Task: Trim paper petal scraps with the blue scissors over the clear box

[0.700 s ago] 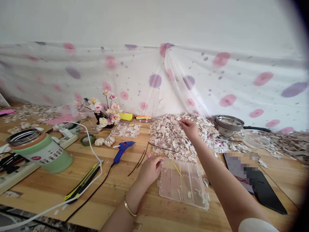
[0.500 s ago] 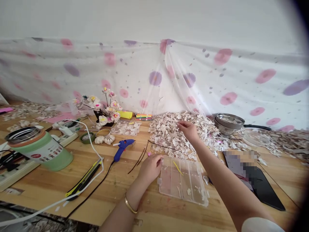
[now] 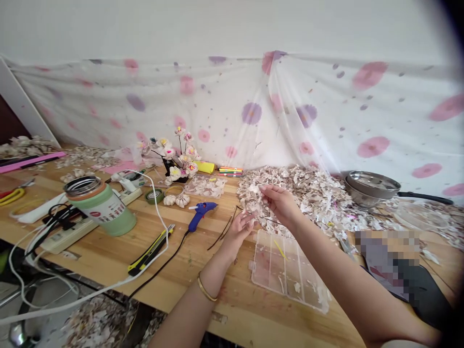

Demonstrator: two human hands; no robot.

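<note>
Between thumb and fingers, my right hand (image 3: 281, 205) pinches a pale garlic skin (image 3: 254, 189) in front of a big heap of garlic skins (image 3: 300, 193). My left hand (image 3: 239, 232) is just below and left of it, palm turned up, its fingers loosely curled and apart; I see nothing held in it. Thin dark stems (image 3: 222, 234) lie beside my left hand. Below my hands is a clear compartment box (image 3: 268, 275) with a yellow strip (image 3: 280, 249) and a few skin scraps. A blue glue gun (image 3: 198, 215) rests to the left.
Left are a utility knife (image 3: 151, 249), a green jar (image 3: 116, 212), a power strip (image 3: 68, 237) and loose cables. Behind stand flowers in a black pot (image 3: 176, 166), garlic bulbs (image 3: 176, 200), green tape (image 3: 154, 195) and markers (image 3: 230, 171). Steel bowls (image 3: 371, 186) and a phone (image 3: 427, 290) are at right.
My right hand has come down and left from the heap, now with a garlic skin showing in its fingers. My left hand has turned up and its fingers have spread. The view has swung left.
</note>
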